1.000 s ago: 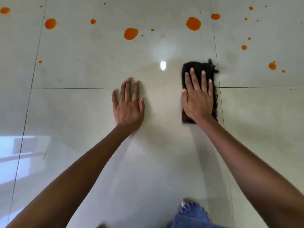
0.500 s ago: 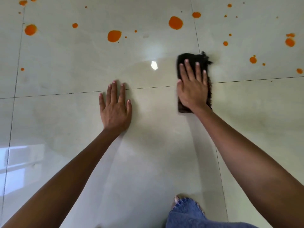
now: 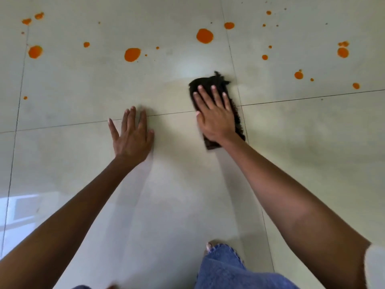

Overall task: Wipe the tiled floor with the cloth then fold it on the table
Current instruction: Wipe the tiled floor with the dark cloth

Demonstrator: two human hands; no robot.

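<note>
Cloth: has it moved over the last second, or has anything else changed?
Barely. The cloth still straddles the same grout line under the flat right hand, with no clear shift; only the camera view has swung. The left hand stays flat on the floor, and the orange spots ahead remain unwiped. Nothing gripped or released.

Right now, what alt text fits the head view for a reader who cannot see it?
A person's right hand presses a dark cloth flat on a pale tiled floor, while the left hand rests flat on the tile beside it. Beyond the cloth, orange spots dot the tiles; a leg in jeans shows at the bottom edge.
</note>
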